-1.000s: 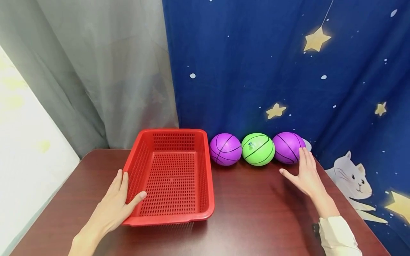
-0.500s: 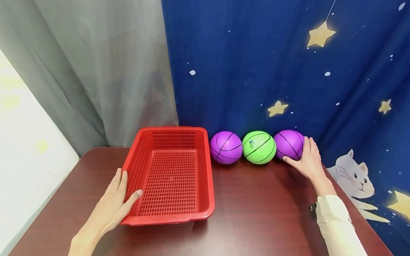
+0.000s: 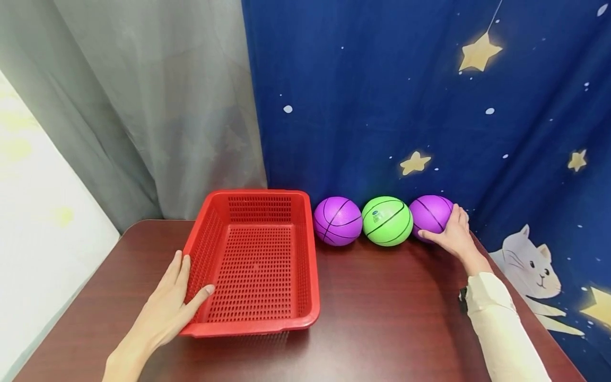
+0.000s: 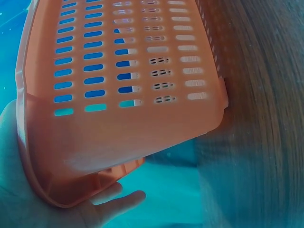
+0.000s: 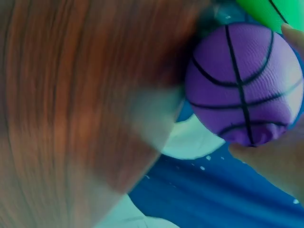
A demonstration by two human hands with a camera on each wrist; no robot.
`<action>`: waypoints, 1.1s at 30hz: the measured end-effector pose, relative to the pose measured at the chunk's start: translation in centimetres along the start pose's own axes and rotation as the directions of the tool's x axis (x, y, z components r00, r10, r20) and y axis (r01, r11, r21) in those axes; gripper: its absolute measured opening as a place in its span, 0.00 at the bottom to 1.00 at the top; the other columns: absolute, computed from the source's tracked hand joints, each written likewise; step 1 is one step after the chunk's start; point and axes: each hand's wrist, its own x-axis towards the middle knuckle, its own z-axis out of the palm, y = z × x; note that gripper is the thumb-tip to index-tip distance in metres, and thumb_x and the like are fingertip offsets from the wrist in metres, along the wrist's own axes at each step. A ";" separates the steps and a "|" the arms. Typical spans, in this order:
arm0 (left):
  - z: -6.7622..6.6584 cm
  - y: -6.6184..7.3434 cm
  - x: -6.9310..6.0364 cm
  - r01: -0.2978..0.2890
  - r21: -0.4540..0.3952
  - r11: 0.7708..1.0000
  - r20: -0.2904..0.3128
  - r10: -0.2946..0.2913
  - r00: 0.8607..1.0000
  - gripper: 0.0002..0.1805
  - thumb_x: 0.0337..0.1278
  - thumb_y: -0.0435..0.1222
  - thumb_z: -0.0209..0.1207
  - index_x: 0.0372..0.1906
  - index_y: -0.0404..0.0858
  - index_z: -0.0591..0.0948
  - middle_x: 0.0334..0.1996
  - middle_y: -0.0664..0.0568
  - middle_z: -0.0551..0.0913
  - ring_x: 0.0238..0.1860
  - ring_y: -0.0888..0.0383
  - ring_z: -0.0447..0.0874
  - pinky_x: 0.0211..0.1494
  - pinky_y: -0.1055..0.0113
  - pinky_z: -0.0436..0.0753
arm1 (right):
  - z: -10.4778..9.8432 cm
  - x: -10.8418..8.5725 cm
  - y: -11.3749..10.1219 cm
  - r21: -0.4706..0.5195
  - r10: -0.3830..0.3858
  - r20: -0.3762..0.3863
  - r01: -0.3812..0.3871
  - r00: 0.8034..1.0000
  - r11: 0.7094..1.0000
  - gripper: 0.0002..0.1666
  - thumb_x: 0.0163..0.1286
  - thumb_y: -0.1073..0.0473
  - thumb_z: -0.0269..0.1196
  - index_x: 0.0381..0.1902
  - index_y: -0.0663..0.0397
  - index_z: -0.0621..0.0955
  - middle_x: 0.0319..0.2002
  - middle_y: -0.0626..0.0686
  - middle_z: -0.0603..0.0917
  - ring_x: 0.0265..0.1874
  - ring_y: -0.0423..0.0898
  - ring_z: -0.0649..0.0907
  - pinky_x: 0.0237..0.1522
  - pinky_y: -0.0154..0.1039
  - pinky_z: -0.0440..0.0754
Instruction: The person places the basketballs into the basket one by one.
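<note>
A red perforated plastic basket stands on the left part of the table. My left hand holds its near left rim, thumb over the inner side, fingers along the outside. In the left wrist view the basket looks orange, with fingertips below its rim. My right hand grips the rightmost purple ball, thumb on the near left side and fingers on the right. In the right wrist view the ball sits between thumb and fingers, slightly dented near the fingertips.
A green ball and another purple ball stand between the basket and the held ball. The dark red table ends at blue star-print and grey curtains. A cat print shows beyond the right edge.
My right hand has moved forward from beside the right purple ball and taken hold of it. The left hand stays on the basket; the head view has shifted slightly.
</note>
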 end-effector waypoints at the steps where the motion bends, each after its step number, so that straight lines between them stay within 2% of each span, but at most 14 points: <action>1: 0.0 0.0 0.0 0.001 -0.002 1.000 0.003 -0.001 1.000 0.49 0.62 0.56 0.51 0.70 0.25 0.45 0.72 0.36 0.35 0.69 0.37 0.41 0.59 0.37 0.59 | 0.3 0.0 0.2 0.015 0.009 -0.014 -0.009 1.000 1.000 0.72 0.49 0.44 0.71 0.68 0.74 0.36 0.66 0.77 0.41 0.64 0.73 0.44 0.59 0.70 0.48; 6: -0.3 -0.1 -0.1 0.005 -0.001 1.000 0.002 -0.005 1.000 0.49 0.61 0.56 0.51 0.70 0.25 0.44 0.72 0.37 0.36 0.70 0.37 0.40 0.59 0.36 0.59 | 1.3 0.1 0.5 0.068 0.079 -0.069 -0.074 0.994 0.995 0.73 0.49 0.43 0.72 0.69 0.72 0.35 0.67 0.75 0.39 0.64 0.73 0.46 0.59 0.69 0.49; 9: -0.4 -0.1 -0.1 0.005 0.005 1.000 -0.003 -0.005 1.000 0.49 0.61 0.56 0.51 0.70 0.25 0.45 0.72 0.36 0.37 0.70 0.37 0.41 0.59 0.36 0.59 | 1.6 0.0 0.7 0.071 0.115 -0.101 -0.108 0.988 0.992 0.73 0.48 0.43 0.73 0.69 0.71 0.36 0.67 0.74 0.42 0.63 0.74 0.50 0.59 0.69 0.52; 15: -0.3 0.2 -0.1 0.029 0.024 0.999 -0.009 -0.029 1.000 0.51 0.59 0.59 0.50 0.70 0.26 0.45 0.72 0.37 0.37 0.69 0.37 0.44 0.57 0.35 0.61 | 1.4 -0.2 0.7 0.082 0.129 -0.194 -0.115 0.973 0.990 0.70 0.47 0.44 0.73 0.70 0.70 0.43 0.66 0.73 0.49 0.61 0.72 0.56 0.59 0.67 0.55; 18: -0.3 0.3 -0.1 0.043 0.021 0.999 0.002 -0.043 0.999 0.52 0.59 0.60 0.49 0.71 0.26 0.44 0.72 0.38 0.36 0.69 0.37 0.44 0.57 0.35 0.61 | 0.6 -0.7 0.7 0.110 0.160 -0.252 -0.136 0.955 0.985 0.68 0.46 0.45 0.74 0.70 0.66 0.45 0.67 0.70 0.52 0.62 0.69 0.57 0.59 0.66 0.57; 24: -0.3 0.3 0.1 0.031 0.007 0.999 -0.003 -0.031 1.000 0.51 0.60 0.59 0.49 0.71 0.27 0.44 0.72 0.39 0.37 0.70 0.38 0.43 0.58 0.36 0.60 | -2.3 -2.1 -0.2 0.160 0.189 -0.335 -0.142 0.923 0.977 0.66 0.46 0.43 0.73 0.72 0.54 0.46 0.68 0.62 0.53 0.64 0.63 0.59 0.58 0.66 0.60; 28: -0.4 0.4 0.1 0.023 0.000 1.000 0.003 -0.023 1.000 0.49 0.62 0.58 0.49 0.71 0.27 0.45 0.72 0.39 0.37 0.70 0.38 0.42 0.59 0.36 0.59 | -3.8 -3.1 -1.6 0.184 0.186 -0.344 -0.129 0.920 0.975 0.65 0.45 0.42 0.73 0.73 0.47 0.47 0.69 0.58 0.54 0.64 0.62 0.61 0.57 0.67 0.60; 33: -0.4 0.3 -0.1 0.026 -0.012 1.000 -0.001 -0.026 1.000 0.48 0.62 0.57 0.48 0.71 0.28 0.45 0.72 0.39 0.36 0.70 0.38 0.42 0.59 0.36 0.58 | -5.0 -4.0 -4.4 0.219 0.161 -0.315 -0.093 0.935 0.971 0.64 0.46 0.43 0.73 0.73 0.44 0.49 0.68 0.57 0.57 0.64 0.61 0.61 0.57 0.67 0.60</action>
